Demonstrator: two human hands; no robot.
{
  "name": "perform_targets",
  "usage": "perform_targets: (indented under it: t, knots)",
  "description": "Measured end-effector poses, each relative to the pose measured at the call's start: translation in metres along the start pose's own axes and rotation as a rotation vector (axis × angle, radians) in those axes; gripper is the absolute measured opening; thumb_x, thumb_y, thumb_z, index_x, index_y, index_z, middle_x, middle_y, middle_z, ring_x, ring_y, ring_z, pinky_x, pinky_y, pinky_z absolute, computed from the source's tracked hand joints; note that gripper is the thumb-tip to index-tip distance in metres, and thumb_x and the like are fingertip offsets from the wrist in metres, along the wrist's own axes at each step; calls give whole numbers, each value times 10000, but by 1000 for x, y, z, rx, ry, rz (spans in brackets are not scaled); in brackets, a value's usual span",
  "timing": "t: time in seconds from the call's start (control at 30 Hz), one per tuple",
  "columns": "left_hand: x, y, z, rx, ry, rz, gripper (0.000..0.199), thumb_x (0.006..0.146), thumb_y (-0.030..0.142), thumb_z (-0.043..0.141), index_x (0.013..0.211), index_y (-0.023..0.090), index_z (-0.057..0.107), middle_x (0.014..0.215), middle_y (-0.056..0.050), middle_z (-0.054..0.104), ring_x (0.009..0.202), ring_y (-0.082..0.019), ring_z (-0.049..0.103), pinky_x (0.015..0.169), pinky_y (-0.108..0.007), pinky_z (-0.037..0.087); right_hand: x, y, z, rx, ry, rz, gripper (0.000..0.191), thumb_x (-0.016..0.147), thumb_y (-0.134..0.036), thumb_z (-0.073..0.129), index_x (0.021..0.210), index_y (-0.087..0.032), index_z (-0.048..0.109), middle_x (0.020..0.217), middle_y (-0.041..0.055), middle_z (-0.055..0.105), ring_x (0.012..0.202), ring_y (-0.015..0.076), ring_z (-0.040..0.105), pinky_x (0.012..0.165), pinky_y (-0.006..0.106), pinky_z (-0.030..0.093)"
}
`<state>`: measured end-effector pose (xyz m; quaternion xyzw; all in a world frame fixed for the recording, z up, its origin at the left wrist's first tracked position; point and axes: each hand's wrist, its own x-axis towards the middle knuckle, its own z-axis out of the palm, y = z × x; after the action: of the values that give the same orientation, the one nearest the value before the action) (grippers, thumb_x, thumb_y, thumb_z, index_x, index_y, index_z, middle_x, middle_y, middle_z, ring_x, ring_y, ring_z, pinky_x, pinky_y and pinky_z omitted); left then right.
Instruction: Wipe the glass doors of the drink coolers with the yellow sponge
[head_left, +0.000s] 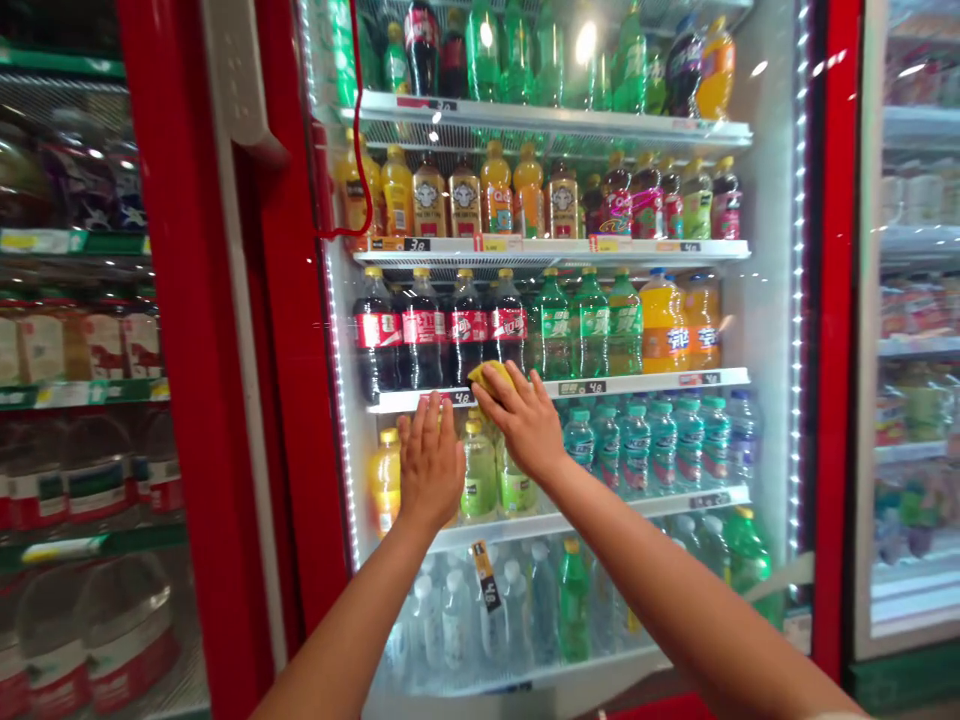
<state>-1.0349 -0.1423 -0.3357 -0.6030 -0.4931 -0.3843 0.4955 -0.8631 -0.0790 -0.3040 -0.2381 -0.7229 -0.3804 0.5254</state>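
Observation:
A red-framed drinks cooler (285,300) with a glass door and lit shelves stands in front of me. My right hand (521,415) presses a yellow cloth (491,375) against the glass, in front of the shelf edge below the dark cola bottles (424,330). Only part of the cloth shows beyond my fingers. Lower and to the left, my left hand (433,460) is raised with its fingers stretched up, flat at the glass, holding nothing. Behind it are a yellow juice bottle (386,480) and light green bottles (478,470).
A red cord (358,110) hangs at the upper left of the glass. Another shelf unit with large bottles (124,620) stands at the left, and a second lit cooler (862,400) at the right. A price tag (486,577) is tilted near the bottom shelf.

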Motion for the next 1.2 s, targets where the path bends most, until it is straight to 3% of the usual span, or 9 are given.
perform_targets:
  t: [0.1, 0.2, 0.33, 0.47, 0.6, 0.73, 0.87, 1.0, 1.2]
  knots:
    - [5, 5, 3, -17, -6, 1, 830, 984, 197, 469, 1643, 215, -35, 1709, -133, 182, 1580, -299, 172, 1294, -578, 149, 12, 50, -15, -19, 25, 135, 673, 973, -67, 495, 1545, -413, 414, 1630, -7, 416, 1548, 281, 290, 1224, 615, 315]
    - [4, 11, 5, -16, -17, 25, 828, 980, 211, 485, 1646, 220, -8, 1711, -120, 173, 1582, -289, 167, 1301, -560, 146, -21, 81, -23, -19, 153, 320, 777, 944, -3, 402, 1591, -423, 307, 1639, 22, 398, 1547, 317, 287, 1171, 662, 363]
    - [-2, 23, 8, -14, -32, 64, 823, 985, 218, 490, 1646, 212, 1, 1703, -121, 212, 1585, -264, 152, 1306, -531, 155, -73, 58, -14, -7, 214, 383, 805, 919, 16, 381, 1615, -372, 267, 1654, 61, 368, 1563, 316, 247, 1158, 629, 399]
    - [2, 43, 15, -17, -33, 85, 806, 992, 211, 478, 1646, 204, 6, 1693, -131, 247, 1583, -264, 153, 1300, -541, 170, -60, 33, -9, 9, 67, 179, 629, 974, -55, 451, 1526, -357, 468, 1597, 19, 471, 1563, 275, 253, 1207, 558, 363]
    - [10, 64, 23, -34, -33, 78, 796, 991, 217, 480, 1647, 194, 29, 1690, -127, 255, 1583, -263, 148, 1306, -543, 145, -36, 81, -24, -25, 46, 199, 661, 955, -28, 451, 1507, -390, 487, 1605, 8, 459, 1535, 286, 320, 1200, 601, 346]
    - [10, 77, 30, -68, -56, 64, 792, 987, 213, 476, 1649, 211, 41, 1696, -105, 235, 1582, -253, 155, 1314, -534, 95, -69, 134, -36, -46, 187, 411, 834, 885, 38, 388, 1584, -413, 329, 1647, 34, 382, 1543, 314, 301, 1155, 656, 376]
    - [8, 89, 38, -88, -35, 61, 805, 982, 194, 470, 1648, 212, 18, 1689, -107, 254, 1579, -243, 171, 1315, -532, 59, -108, 116, -30, -61, 220, 452, 862, 862, 47, 388, 1618, -348, 265, 1676, 66, 321, 1572, 315, 216, 1176, 641, 359]
    - [17, 113, 49, -114, -12, 78, 810, 980, 204, 484, 1647, 202, 24, 1682, -117, 274, 1577, -245, 184, 1311, -540, 25, -90, 99, -27, -34, 60, 235, 697, 948, -17, 435, 1557, -355, 415, 1625, 25, 426, 1570, 290, 231, 1214, 587, 336]
    - [32, 151, 67, -139, -2, 130, 813, 976, 215, 512, 1647, 225, 52, 1683, -101, 266, 1575, -241, 199, 1314, -521, 11, -88, 186, -54, -57, 131, 415, 840, 885, 52, 390, 1568, -437, 355, 1656, -23, 364, 1556, 295, 274, 1207, 641, 323]
